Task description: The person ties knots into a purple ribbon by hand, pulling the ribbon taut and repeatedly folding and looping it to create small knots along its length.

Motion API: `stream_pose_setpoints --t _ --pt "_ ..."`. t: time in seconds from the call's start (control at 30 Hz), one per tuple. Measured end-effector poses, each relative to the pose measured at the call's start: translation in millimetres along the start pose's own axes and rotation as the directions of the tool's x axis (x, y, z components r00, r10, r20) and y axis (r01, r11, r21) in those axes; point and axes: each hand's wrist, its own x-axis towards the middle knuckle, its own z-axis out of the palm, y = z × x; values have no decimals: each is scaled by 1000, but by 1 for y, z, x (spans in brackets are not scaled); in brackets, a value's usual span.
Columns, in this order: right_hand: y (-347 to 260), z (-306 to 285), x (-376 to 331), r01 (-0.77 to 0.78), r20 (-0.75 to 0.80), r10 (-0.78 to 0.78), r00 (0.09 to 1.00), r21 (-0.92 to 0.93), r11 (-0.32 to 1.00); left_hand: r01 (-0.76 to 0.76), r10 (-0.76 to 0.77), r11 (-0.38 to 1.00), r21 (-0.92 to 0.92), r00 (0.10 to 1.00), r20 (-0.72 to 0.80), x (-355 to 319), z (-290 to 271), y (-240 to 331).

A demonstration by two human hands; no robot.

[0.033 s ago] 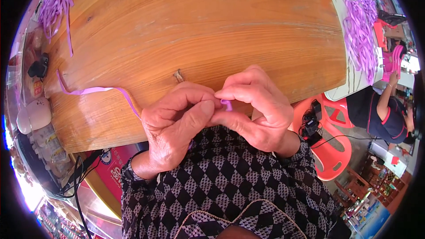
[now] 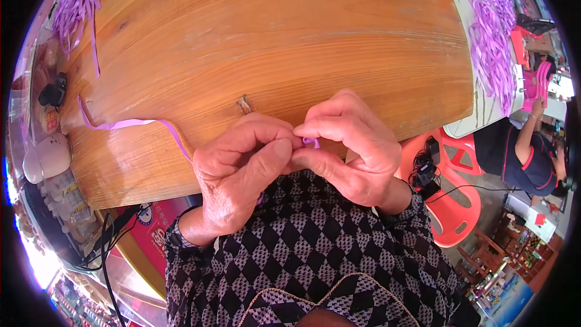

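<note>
A thin purple ribbon [image 2: 130, 124] lies across the wooden table and runs under my left hand [image 2: 245, 166]. My left thumb and forefinger pinch it near the table's front edge. Its short end curls into a small loop that shows between the fingertips of both hands. My right hand [image 2: 354, 151] curves around this loop, forefinger tip above and thumb tip below, holding the end. Part of the ribbon is hidden inside my left hand.
Bunches of purple ribbon hang at the table's far left corner [image 2: 82, 6] and on a white surface [image 2: 463, 122] at right. A red plastic chair [image 2: 451, 221] with black cables stands at right. Beyond it is another person [image 2: 514, 157]. A white rounded device [image 2: 47, 158] sits at left.
The ribbon's small end loop has changed shape between the fingertips, now curling rounder. My right thumb has shifted slightly; my left hand stays nearly still.
</note>
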Motion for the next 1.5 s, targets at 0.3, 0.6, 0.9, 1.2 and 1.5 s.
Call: stream_pose_setpoints --t 0.3,0.6,0.9,1.2,1.5 --pt "-3 0 3 12 68 -15 998 54 998 -65 69 986 153 997 -17 -8 -3 -3" --pt "0 -1 0 58 45 -60 997 36 998 -60 68 985 163 997 -44 -9 -4 -3" --pt "1 -7 -5 87 66 -87 994 -1 996 -124 144 959 254 988 -60 -13 -11 1" --pt "0 -17 -6 -73 225 34 974 168 983 -241 134 755 610 967 216 -6 -16 7" --pt "-5 -29 -1 -451 285 368 885 332 828 -230 166 775 588 973 162 -1 -14 8"
